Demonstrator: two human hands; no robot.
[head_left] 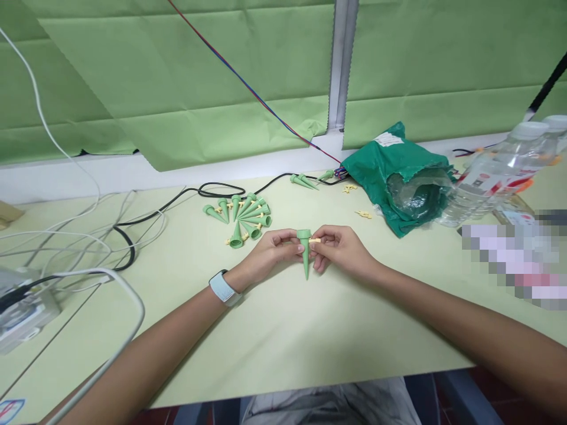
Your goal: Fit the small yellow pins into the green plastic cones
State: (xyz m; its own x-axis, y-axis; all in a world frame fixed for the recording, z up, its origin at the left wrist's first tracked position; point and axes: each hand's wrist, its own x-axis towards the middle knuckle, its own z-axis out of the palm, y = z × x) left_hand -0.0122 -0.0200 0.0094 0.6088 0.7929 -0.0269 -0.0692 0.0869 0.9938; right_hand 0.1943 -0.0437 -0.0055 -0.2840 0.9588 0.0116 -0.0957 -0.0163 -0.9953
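Between my thumb and fingers, my left hand grips a green plastic watering spike, its point downward and its wide collar on top. My right hand pinches a small yellow valve against the spike's side, just below the collar. Whether the valve is seated in the spike I cannot tell. Left of my hands lies a fan of several green spikes with yellow valves on them. Farther back are a few more spikes. Loose yellow valves lie on the table beyond my right hand.
A torn green plastic bag lies at the back right, beside clear water bottles. Black cable and white cords cross the left side, near a white box. Green sheeting covers the wall behind the table.
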